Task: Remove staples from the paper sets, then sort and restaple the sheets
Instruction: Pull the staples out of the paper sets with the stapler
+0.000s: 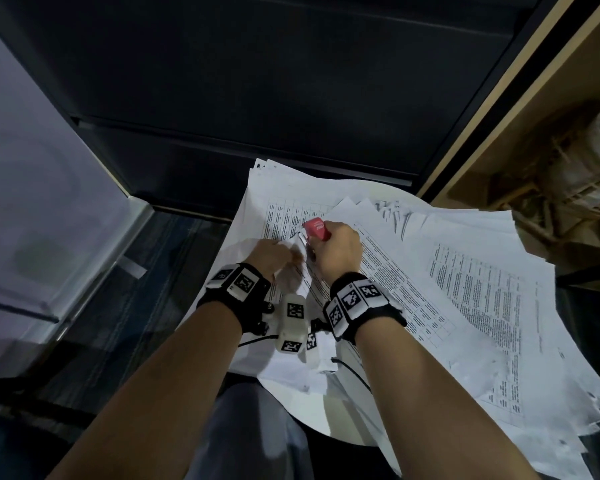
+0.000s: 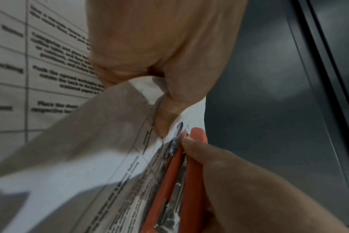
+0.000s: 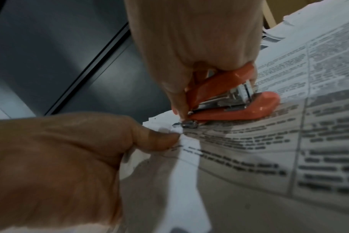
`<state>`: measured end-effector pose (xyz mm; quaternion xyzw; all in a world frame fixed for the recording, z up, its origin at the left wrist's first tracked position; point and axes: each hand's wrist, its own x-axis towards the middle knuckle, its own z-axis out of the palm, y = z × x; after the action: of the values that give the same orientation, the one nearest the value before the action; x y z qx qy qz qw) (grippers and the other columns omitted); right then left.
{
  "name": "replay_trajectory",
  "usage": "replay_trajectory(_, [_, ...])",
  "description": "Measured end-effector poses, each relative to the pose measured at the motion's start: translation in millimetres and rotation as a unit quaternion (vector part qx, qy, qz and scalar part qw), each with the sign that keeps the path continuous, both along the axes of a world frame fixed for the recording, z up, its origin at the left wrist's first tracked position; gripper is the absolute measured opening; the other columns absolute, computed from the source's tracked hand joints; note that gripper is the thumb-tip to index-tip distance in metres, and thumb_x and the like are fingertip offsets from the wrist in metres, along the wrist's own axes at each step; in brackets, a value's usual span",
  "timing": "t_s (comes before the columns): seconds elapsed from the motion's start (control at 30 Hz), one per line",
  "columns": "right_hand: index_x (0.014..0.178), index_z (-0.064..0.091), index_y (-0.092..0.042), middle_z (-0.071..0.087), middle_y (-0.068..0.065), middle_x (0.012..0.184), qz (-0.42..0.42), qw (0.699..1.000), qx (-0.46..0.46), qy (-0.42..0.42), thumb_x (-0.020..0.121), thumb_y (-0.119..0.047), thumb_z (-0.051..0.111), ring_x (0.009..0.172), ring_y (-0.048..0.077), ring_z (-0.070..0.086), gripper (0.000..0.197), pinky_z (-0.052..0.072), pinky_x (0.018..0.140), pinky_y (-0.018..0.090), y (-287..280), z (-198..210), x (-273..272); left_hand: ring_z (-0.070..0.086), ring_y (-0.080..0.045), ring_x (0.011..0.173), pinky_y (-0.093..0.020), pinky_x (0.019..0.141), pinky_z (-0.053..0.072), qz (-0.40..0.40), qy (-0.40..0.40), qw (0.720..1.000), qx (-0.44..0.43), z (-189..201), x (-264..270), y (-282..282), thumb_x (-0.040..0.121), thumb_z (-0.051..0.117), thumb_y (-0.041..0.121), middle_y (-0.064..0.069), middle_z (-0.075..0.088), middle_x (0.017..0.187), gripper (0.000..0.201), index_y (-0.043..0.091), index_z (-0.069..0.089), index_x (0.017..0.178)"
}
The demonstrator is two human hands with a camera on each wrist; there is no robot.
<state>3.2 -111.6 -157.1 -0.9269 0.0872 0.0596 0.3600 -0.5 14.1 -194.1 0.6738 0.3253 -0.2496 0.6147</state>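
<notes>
Small red plastic stapler [image 1: 316, 229] with bright metal inner parts, held over the top corner of a stapled set of white printed sheets [image 1: 291, 258]. Its long axis runs roughly along the near edge of that corner; in the right wrist view the rounded red nose [image 3: 263, 100] points away from the corner and over the printed table, while the thin metal tail tab [image 3: 186, 124] points into the corner and touches the paper there. The stapler lies tilted, tail end down. Right hand [image 1: 336, 252] is wrapped around the stapler body, fingers curled over its top, one fingertip [image 2: 189, 141] alongside the metal channel. Left hand [image 1: 269, 254] sits just beside the stapler's tail, thumb and forefinger pinching the paper corner, thumb tip [image 3: 159, 140] nearly touching the metal tab; the corner is lifted and creased. Beyond the stapler, loose white sheets with printed tables [image 1: 482, 306] fan outward on its right side, overlapping untidily across a round white tabletop [image 1: 312, 410]. Behind the stapler stands a dark cabinet front [image 1: 257, 98]. Both wrists carry black bands with black-and-white square markers [image 1: 352, 299].
</notes>
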Motion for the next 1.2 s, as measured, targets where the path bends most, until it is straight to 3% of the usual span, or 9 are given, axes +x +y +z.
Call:
replay_trajectory(0.23, [0.084,0.07,-0.01,0.07,0.007,0.082,-0.038,0.999,0.037,-0.005,0.088,-0.019,0.066,0.076,0.025,0.064,0.011,0.054,0.071,0.035,1,-1,-1,0.062,-0.033,0.103,-0.049,0.097,0.048,0.002,-0.022,1.0,0.001,22,-8,-5,0.074,0.068,0.011,-0.019,0.068,0.105,0.032,0.0,0.066,0.105])
replay_trajectory(0.37, [0.087,0.071,-0.009,0.07,0.006,0.081,-0.05,0.997,0.052,0.003,0.089,-0.018,0.064,0.073,0.023,0.065,0.012,0.055,0.068,0.034,3,-2,-4,0.062,-0.032,0.103,-0.047,0.098,0.048,0.002,-0.028,1.0,0.001,23,-9,-7,0.084,0.058,0.009,-0.016,0.069,0.096,0.009,0.008,0.067,0.084])
replay_trajectory(0.47, [0.092,0.071,-0.009,0.068,0.003,0.081,-0.076,0.994,0.08,0.009,0.09,-0.018,0.064,0.072,0.02,0.064,0.012,0.047,0.062,0.026,0,2,-3,0.061,-0.034,0.107,-0.05,0.098,0.047,0.002,-0.025,1.0,-0.002,20,-8,-5,0.082,0.061,0.008,-0.019,0.068,0.102,0.016,0.001,0.068,0.095])
replay_trajectory(0.6, [0.1,0.073,-0.008,0.066,0.003,0.081,-0.119,0.98,0.162,0.004,0.089,-0.016,0.066,0.071,0.019,0.06,0.015,0.046,0.065,0.024,-14,12,1,0.058,-0.041,0.111,-0.058,0.096,0.046,-0.013,-0.013,1.0,-0.025,-4,-2,7,0.062,0.076,0.009,-0.023,0.064,0.116,0.055,-0.003,0.061,0.113])
replay_trajectory(0.8, [0.092,0.073,-0.016,0.073,0.008,0.083,-0.139,0.943,0.302,0.023,0.088,-0.016,0.068,0.075,0.029,0.071,0.006,0.06,0.072,0.042,-30,21,-12,0.065,-0.035,0.094,-0.042,0.083,0.054,-0.043,-0.013,0.999,-0.009,32,-13,-1,0.083,0.069,0.007,-0.019,0.067,0.103,0.028,-0.001,0.06,0.108])
replay_trajectory(0.9, [0.083,0.072,-0.019,0.073,0.011,0.085,-0.175,0.923,0.343,0.006,0.089,-0.015,0.067,0.074,0.027,0.07,0.008,0.059,0.07,0.038,-61,27,-26,0.062,-0.03,0.091,-0.04,0.081,0.051,-0.051,-0.067,0.993,0.081,35,-6,13,0.081,0.068,-0.002,-0.02,0.065,0.102,0.032,-0.009,0.062,0.112])
replay_trajectory(1.0, [0.1,0.072,-0.006,0.073,0.011,0.091,-0.213,0.912,0.348,-0.031,0.089,-0.013,0.067,0.071,0.02,0.067,0.014,0.053,0.059,0.024,-97,34,-39,0.06,-0.026,0.098,-0.031,0.075,0.048,-0.025,-0.163,0.97,0.18,42,3,35,0.08,0.069,-0.003,-0.015,0.063,0.104,0.035,-0.007,0.063,0.114])
replay_trajectory(1.1, [0.109,0.07,0.0,0.072,0.014,0.097,-0.245,0.906,0.339,-0.059,0.088,-0.012,0.068,0.076,0.023,0.067,0.024,0.054,0.061,0.025,-129,37,-50,0.057,-0.022,0.089,-0.035,0.078,0.049,0.078,-0.234,0.964,0.101,48,-9,47,0.077,0.072,-0.004,-0.006,0.06,0.095,0.024,0.008,0.066,0.097])
replay_trajectory(1.2, [0.115,0.067,0.001,0.071,0.011,0.102,-0.278,0.892,0.349,-0.078,0.087,-0.012,0.069,0.09,0.026,0.067,0.031,0.057,0.076,0.031,-150,46,-59,0.062,-0.029,0.089,-0.04,0.078,0.052,0.055,-0.113,0.992,-0.024,47,-43,38,0.08,0.068,-0.006,-0.016,0.063,0.106,0.024,0.003,0.063,0.102])
